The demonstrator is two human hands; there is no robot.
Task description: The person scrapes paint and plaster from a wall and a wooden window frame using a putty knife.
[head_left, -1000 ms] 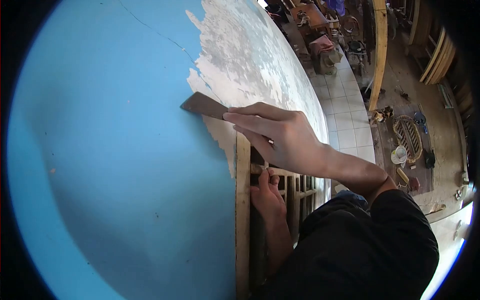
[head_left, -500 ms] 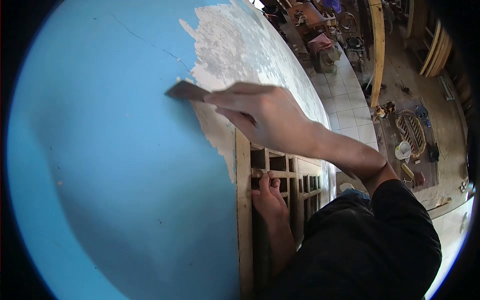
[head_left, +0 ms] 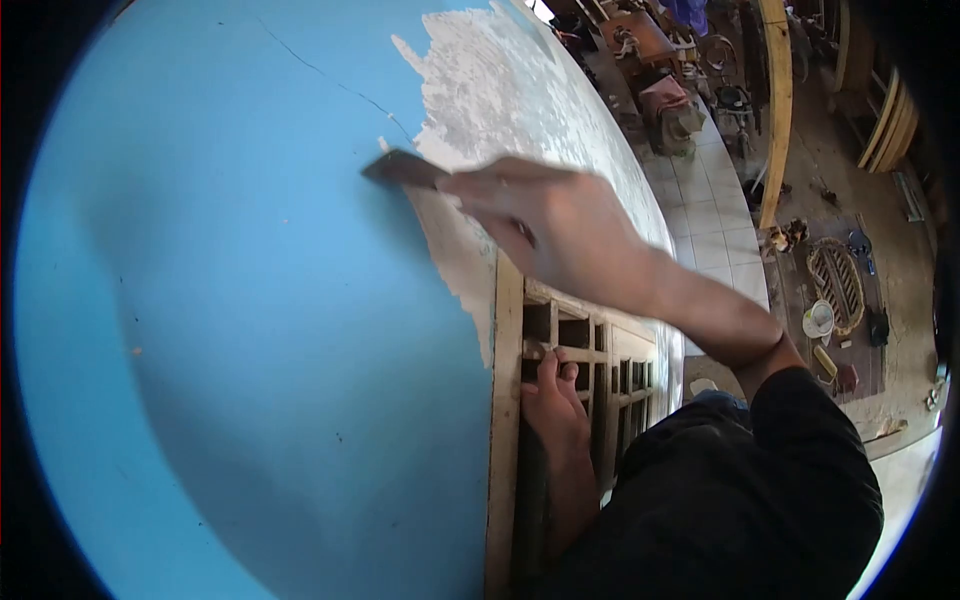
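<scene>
My right hand (head_left: 550,220) is closed around a scraper (head_left: 408,170), slightly blurred. Its blade lies against the blue painted wall (head_left: 250,330), beside the ragged edge of a bare, whitish patch (head_left: 480,90) where the paint is gone. A small pale flake shows just above the blade. Lower down, my left hand (head_left: 558,405) has its fingers hooked round a bar of the wooden window lattice (head_left: 572,352). Part of that hand's grip is hidden behind the bar.
A thin crack (head_left: 320,72) runs across the blue paint towards the bare patch. Far below, a mat (head_left: 790,275) holds a woven basket (head_left: 835,285) and a white bucket (head_left: 818,320). A wooden post (head_left: 776,120) stands near the tiled floor (head_left: 705,215).
The whole view has shifted, so the wall and window appear farther right. The scraper remains at the paint's edge, slightly nearer the crack's end. My left hand keeps its hold on the lattice.
</scene>
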